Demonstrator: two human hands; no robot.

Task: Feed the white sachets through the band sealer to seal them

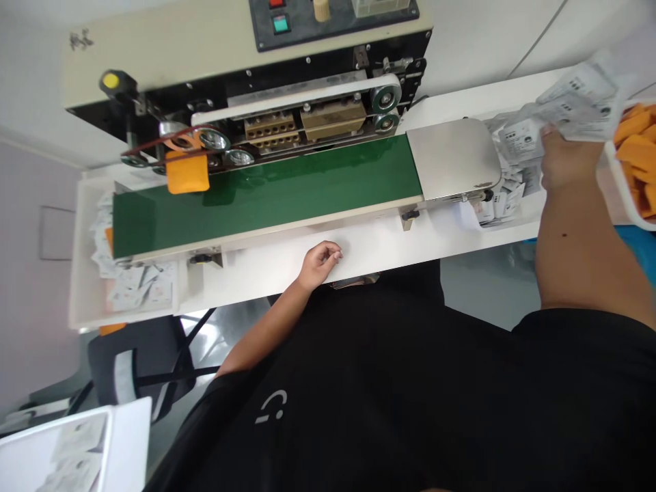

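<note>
At the right end of the white table (pixel 261 270), we see the right hand (pixel 568 154) gripping a bunch of printed packets (pixel 579 102), which are pale and shiny. This bunch is held above the area where many similar packets (pixel 505 201) lie in a pile, beside the metal plate (pixel 451 160). Just to the right of the hand we find a white tub (pixel 615 174) with orange pouches (pixel 638 147).

The left hand (pixel 318 265) rests on the front edge of the table; we see it loosely closed, the fingers curled toward the thumb.

Behind it runs the green belt (pixel 307 184) of the sealing machine (pixel 189 48). Near the left end of this machine, we notice one orange pouch (pixel 188 173) hanging at the rollers, over the belt. Beyond the belt's left end, a white bin (pixel 76 273) contains more printed packets and something orange.
</note>
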